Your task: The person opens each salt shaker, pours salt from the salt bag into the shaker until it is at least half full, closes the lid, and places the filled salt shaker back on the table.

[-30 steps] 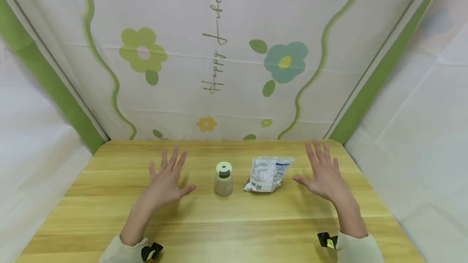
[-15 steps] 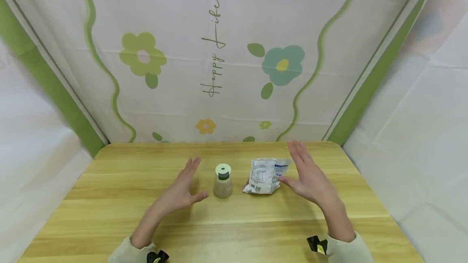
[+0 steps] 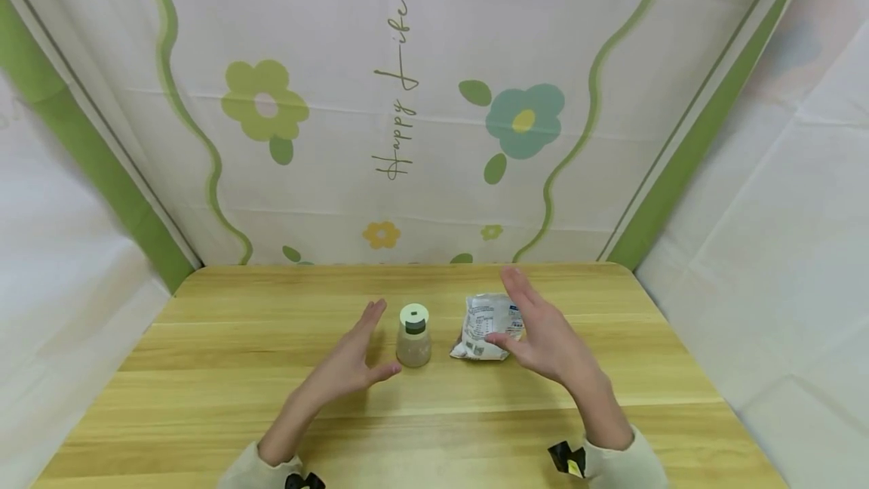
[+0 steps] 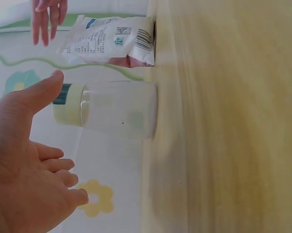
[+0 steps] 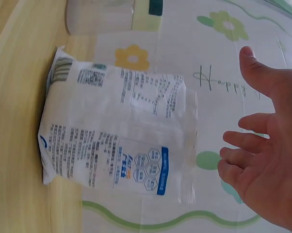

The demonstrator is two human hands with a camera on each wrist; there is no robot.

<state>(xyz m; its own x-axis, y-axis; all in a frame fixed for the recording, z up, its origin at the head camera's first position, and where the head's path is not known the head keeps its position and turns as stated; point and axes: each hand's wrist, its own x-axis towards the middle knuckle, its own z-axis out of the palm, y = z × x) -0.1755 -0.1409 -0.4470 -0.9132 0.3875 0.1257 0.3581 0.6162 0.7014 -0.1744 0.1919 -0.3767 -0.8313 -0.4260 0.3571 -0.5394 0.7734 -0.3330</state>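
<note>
A clear jar (image 3: 413,349) with a pale green lid and a dark green tab stands upright on the wooden table. My left hand (image 3: 349,361) is just left of it, thumb spread from the fingers, apart from the jar in the left wrist view. Right of the jar stands a white printed plastic bag (image 3: 482,327), its top edge sealed. My right hand (image 3: 546,338) hovers at the bag's right, covering part of it in the head view. The right wrist view shows a gap between this hand and the bag (image 5: 117,131). Neither hand holds anything.
The wooden table (image 3: 434,444) ends at a white cloth (image 3: 326,142) with flower prints and lettering, which rises behind it. White cloth walls (image 3: 781,247) flank both sides. A small black device (image 3: 566,459) sits at the right cuff; another is at the left.
Both hands have moved inward, the left toward the jar and the right toward the bag. Their spread fingers have come closer together. Jar and bag stay in place.
</note>
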